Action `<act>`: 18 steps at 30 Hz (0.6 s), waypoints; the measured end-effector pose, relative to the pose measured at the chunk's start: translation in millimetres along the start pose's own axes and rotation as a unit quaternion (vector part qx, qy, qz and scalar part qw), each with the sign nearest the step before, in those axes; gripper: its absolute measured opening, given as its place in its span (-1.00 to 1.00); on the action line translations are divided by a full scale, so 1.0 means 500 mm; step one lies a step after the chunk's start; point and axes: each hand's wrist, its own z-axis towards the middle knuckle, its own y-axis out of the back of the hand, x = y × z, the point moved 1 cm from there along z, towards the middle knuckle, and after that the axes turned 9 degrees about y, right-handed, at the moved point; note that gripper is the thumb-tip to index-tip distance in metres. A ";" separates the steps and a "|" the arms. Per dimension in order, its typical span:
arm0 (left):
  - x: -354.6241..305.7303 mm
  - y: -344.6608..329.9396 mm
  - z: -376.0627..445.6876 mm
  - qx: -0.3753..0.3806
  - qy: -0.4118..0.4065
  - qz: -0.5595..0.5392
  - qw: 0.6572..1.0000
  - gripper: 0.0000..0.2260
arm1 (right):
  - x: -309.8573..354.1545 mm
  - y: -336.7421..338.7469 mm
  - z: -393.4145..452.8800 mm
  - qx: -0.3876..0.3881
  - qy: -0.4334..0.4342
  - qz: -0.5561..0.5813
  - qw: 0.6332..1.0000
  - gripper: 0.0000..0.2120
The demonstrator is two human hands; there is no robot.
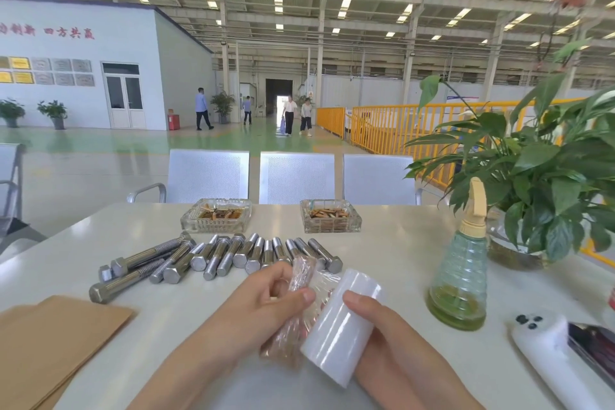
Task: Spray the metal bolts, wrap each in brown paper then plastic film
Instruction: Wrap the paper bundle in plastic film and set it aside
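Observation:
My left hand (266, 296) grips a bolt wrapped in brown paper (299, 280), with clear plastic film over it. Just to its right, my right hand (372, 329) holds a white roll of plastic film (342, 323); a stretch of film runs from the roll to the bolt. Several bare metal bolts (216, 256) lie in a row on the white table (399, 260) just beyond my hands. Sheets of brown paper (56, 339) lie at the near left. A green spray bottle (461, 273) with a beige trigger stands upright at the right.
Two glass ashtrays (216, 215) (330, 216) sit at the table's far side. A potted plant (539, 183) stands at the right, a white device and a phone (565, 353) at the near right. Metal chairs (296, 176) line the far edge. People walk far off.

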 end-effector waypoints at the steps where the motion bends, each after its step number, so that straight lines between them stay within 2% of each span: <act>1: -0.001 -0.007 0.003 -0.021 -0.005 0.011 1.000 -0.69 | -0.001 -0.001 0.000 0.002 -0.005 0.005 1.000 -0.41; 4: -0.001 -0.022 0.005 -0.049 -0.025 0.024 0.998 -0.82 | -0.002 0.000 -0.002 0.011 0.001 0.000 1.000 -0.38; 9: 0.005 -0.029 0.007 -0.118 -0.105 0.185 0.970 -0.87 | -0.003 0.000 -0.016 0.000 -0.001 -0.010 1.000 -0.40; 11: 0.007 -0.021 0.002 -0.129 -0.116 0.205 0.963 -0.91 | -0.002 -0.001 -0.019 -0.015 -0.004 -0.016 1.000 -0.37; 13: 0.005 -0.022 0.024 -0.119 -0.067 0.177 0.975 -0.86 | 0.002 -0.004 -0.022 -0.036 -0.006 -0.023 0.999 -0.38; 16: 0.017 -0.011 0.052 -0.037 0.114 0.102 0.988 -0.68 | 0.010 -0.002 -0.017 -0.081 -0.002 -0.011 0.997 -0.36; 17: 0.019 -0.005 0.047 -0.002 0.129 0.080 0.988 -0.70 | 0.012 -0.002 -0.015 -0.099 0.003 -0.006 0.995 -0.35; 18: 0.020 -0.001 0.035 0.039 0.101 0.050 0.993 -0.76 | 0.014 -0.004 -0.014 -0.109 0.009 0.001 0.994 -0.38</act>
